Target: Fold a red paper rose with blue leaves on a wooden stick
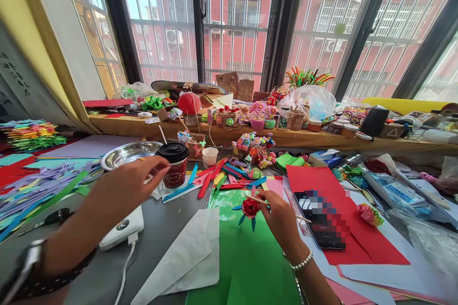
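Observation:
My right hand (pixel 281 217) pinches a thin wooden stick that carries a red paper rose (pixel 250 207) with blue leaves, held over a green paper sheet (pixel 246 262). My left hand (pixel 134 183) reaches forward over the grey table, fingers loosely curled with nothing visible in them, just left of a red paper coffee cup with a black lid (pixel 175 164). A white power bank (pixel 121 234) with a cable lies below that hand. A watch and a dark bracelet sit on my left wrist, a pearl bracelet on my right.
A steel bowl (pixel 127 152) stands behind the left hand. Paper strips (pixel 222 176) lie scattered mid-table. A phone (pixel 318 219) rests on red paper (pixel 354 228). A white folded sheet (pixel 189 257) lies near the front. The window ledge (pixel 250 136) is crowded with paper flowers and pots.

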Available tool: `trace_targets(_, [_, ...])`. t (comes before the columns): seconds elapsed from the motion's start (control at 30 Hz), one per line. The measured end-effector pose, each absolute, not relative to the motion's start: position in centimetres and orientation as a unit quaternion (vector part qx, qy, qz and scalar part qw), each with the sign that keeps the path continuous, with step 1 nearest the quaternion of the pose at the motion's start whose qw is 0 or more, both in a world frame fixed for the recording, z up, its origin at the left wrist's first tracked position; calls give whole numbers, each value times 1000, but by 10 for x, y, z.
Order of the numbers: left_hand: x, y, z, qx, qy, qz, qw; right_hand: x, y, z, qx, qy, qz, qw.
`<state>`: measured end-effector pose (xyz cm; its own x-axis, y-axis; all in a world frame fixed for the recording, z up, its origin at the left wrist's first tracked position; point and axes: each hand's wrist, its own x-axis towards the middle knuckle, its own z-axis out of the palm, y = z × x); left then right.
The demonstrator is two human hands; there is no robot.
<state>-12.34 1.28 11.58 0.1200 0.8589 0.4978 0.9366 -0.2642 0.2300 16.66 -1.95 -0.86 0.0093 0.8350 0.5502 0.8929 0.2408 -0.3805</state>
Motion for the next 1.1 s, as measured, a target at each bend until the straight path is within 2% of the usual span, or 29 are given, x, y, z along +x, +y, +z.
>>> trace_targets(0.03, [-106,11,117,-767,-588,-248,65,167,-20,-8,-613,-693,-45,376])
trace_targets(0.1, [-77,15,113,-794,-545,-267,26,168,-20,-8,-604,-674,-53,422])
trace_targets(0.17, [-52,29,103,-819,-477,-313,-61,169,-20,-8,-596,-658,-53,456])
trace_targets(0.23, [-30,47,90,-818,-418,-351,-180,171,-20,-8,-597,-644,-51,475])
trace_targets(0.33, [2,73,70,-739,-359,-353,-448,175,-19,-9,-612,-619,-50,490])
trace_targets(0.37, [12,80,65,-725,-349,-346,-482,177,-19,-9,-617,-611,-50,493])
trace_targets(0.57, [49,82,38,-690,-301,-321,-574,183,-16,-11,-624,-587,-58,514])
trace_targets(0.8, [19,44,4,-680,-214,-278,-644,173,-19,-7,-598,-624,-22,502])
trace_targets(1.1, [7,33,-1,-655,-272,-308,-634,169,-23,-1,-549,-669,85,495])
